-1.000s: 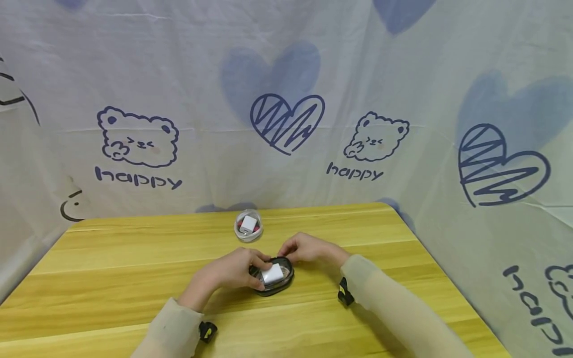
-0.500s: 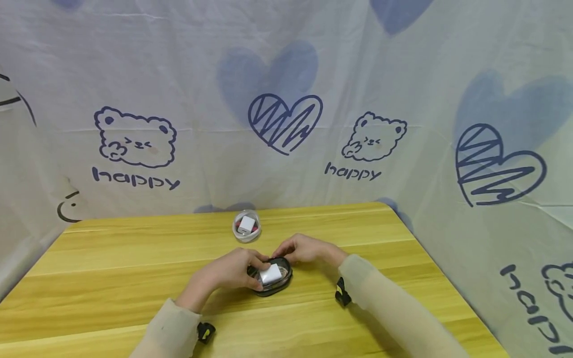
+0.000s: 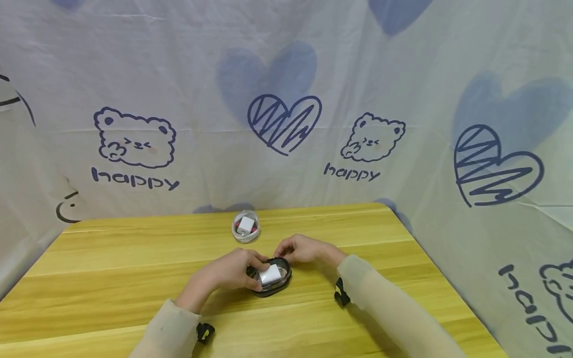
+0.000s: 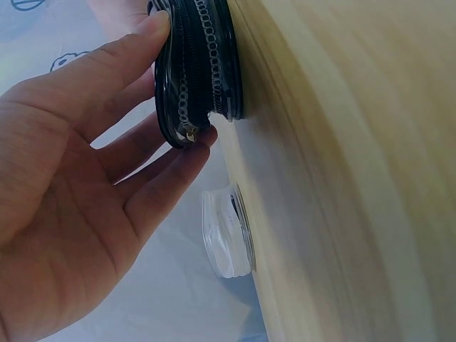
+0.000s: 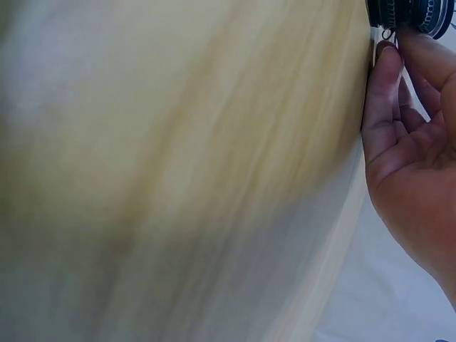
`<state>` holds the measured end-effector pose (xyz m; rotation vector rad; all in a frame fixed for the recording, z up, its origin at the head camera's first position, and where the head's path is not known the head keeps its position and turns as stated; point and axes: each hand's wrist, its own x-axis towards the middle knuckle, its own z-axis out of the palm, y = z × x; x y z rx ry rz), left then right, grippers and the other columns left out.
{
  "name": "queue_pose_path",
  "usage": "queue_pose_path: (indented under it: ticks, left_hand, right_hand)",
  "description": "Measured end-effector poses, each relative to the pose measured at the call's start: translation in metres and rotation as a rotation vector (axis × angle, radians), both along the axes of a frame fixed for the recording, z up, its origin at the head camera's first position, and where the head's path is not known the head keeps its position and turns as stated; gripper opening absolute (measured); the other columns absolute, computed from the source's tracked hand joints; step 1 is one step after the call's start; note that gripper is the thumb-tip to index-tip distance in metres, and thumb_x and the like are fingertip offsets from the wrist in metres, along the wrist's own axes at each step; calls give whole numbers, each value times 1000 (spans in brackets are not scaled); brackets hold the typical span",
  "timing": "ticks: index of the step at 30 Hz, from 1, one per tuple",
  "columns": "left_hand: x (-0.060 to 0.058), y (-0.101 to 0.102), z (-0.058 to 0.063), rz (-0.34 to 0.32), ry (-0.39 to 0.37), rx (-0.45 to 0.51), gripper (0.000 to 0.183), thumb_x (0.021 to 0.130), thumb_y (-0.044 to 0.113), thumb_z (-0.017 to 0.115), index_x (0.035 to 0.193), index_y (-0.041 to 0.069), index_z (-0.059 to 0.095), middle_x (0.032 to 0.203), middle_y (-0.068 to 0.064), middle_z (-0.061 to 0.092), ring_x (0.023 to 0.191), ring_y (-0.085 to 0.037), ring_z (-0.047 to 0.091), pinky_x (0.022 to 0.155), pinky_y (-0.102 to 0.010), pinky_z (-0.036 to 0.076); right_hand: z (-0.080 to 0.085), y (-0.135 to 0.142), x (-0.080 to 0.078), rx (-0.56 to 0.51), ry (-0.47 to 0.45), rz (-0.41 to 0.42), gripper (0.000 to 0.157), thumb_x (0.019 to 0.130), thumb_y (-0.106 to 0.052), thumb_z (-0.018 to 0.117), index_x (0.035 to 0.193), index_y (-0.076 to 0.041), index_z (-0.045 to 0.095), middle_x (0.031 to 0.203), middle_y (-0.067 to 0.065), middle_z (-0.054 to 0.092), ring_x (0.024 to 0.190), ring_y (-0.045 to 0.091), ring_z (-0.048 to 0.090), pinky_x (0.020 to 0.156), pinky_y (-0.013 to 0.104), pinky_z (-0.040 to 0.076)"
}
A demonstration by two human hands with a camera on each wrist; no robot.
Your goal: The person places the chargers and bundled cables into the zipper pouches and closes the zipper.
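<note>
On the table lies a black-rimmed zippered case (image 3: 278, 285) with a clear top, and a white charger (image 3: 270, 274) shows through it. My left hand (image 3: 233, 268) grips the case's left end, thumb on the near side and fingers on the far side. The left wrist view shows the zip teeth along its side and a small gold zip pull (image 4: 191, 134) close to the fingers. At the case's far right end, my right hand (image 3: 304, 248) pinches the edge with thumb and finger. A small metal ring (image 5: 387, 33) shows beside those fingertips; exactly what they pinch is partly hidden.
Behind the hands, near the table's back edge, sits a round clear case (image 3: 245, 237) with a white charger and something red inside. The wood-patterned table (image 3: 112, 278) meets a printed cloth (image 3: 210, 99) at the back and sides.
The view has shifted slightly. Both hands stay at the zippered case, and the right fingertips move only a little along its far right end.
</note>
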<state>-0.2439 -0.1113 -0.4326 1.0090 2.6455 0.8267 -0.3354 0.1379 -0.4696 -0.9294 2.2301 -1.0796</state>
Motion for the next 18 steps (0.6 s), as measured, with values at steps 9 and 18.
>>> queue_pose_path:
  ticks: [9, 18]
  left_hand:
    - [0, -1, 0, 7, -12, -3, 50, 81, 16, 90, 125, -1, 74, 139, -20, 64, 129, -39, 59, 110, -53, 47]
    - [1, -1, 1, 13, -9, -14, 49, 82, 16, 89, 125, -1, 73, 141, -20, 63, 131, -39, 58, 111, -52, 46]
  right_hand:
    - [1, -1, 0, 3, -35, -19, 13, 97, 4, 67, 108, 8, 73, 87, -1, 70, 74, 6, 59, 67, 19, 51]
    - [2, -4, 1, 15, -80, -80, 9, 98, 1, 68, 103, 4, 74, 86, -1, 70, 70, 8, 58, 62, 20, 50]
